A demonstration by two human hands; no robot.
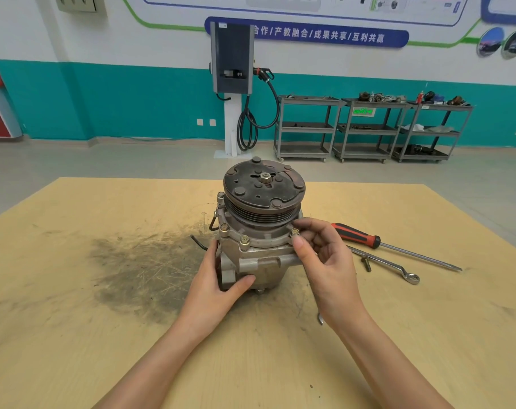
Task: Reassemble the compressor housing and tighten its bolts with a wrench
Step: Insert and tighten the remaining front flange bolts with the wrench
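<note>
Head-camera view: a compressor (259, 231) is stood pulley-up at the middle of a stained counter (73, 290). Its lower housing is gripped by the left hand (218, 286), fingers curled around it, while a bolt (295, 232) on the flange is pinched by the right hand (324, 261). A ring wrench (392, 265), loose bolt (366, 264) and screwdriver (369, 239) are seen just right.

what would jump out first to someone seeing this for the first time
The compressor standing upright mid-table, its dark pulley disc on top. The left hand steadies its body while the right hand pinches a bolt at the flange's right edge. Right of it lie a red-handled screwdriver and a wrench, with a dark grimy smear on the left.
</note>
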